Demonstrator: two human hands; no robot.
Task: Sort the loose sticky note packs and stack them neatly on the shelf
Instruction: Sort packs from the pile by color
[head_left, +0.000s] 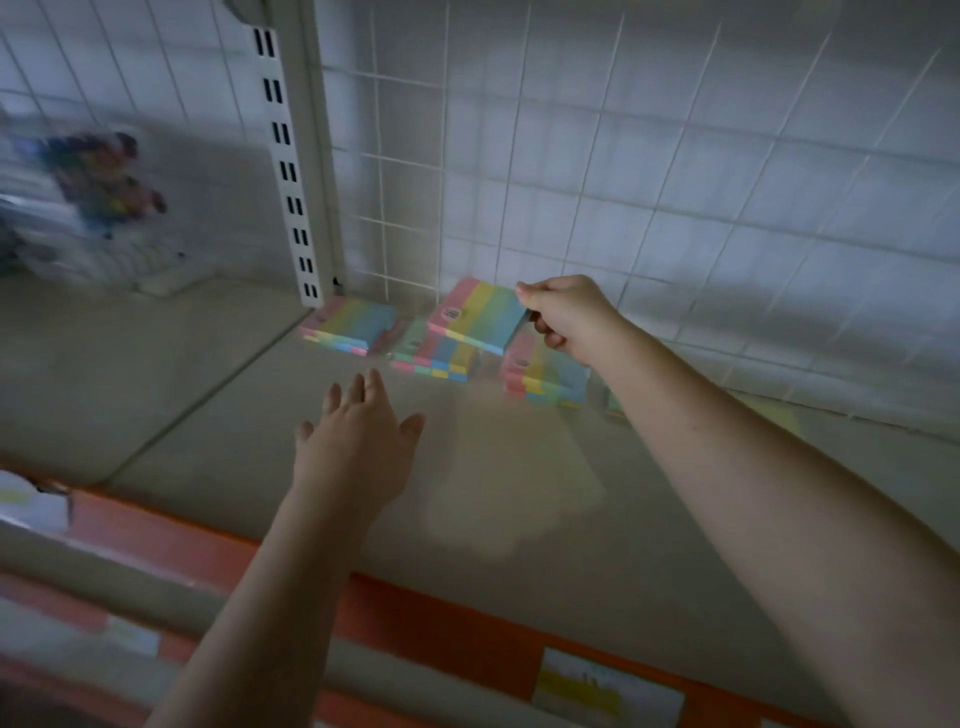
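My right hand (569, 317) pinches a pastel-striped sticky note pack (480, 314) by its right edge and holds it tilted above the packs at the back of the shelf. Under it lies a second pack (439, 358). A third pack (350, 325) lies to the left beside the upright. Another pack (545, 376) lies under my right wrist, partly hidden. My left hand (358, 439) hovers flat over the shelf board (234, 431) in front of the packs, fingers spread, holding nothing.
A white wire grid (597, 171) backs the shelf. A slotted white upright (285, 166) divides it from the left bay, where blurred packaged goods (88, 192) hang. An orange price rail (467, 639) with a label (608, 686) runs along the front edge.
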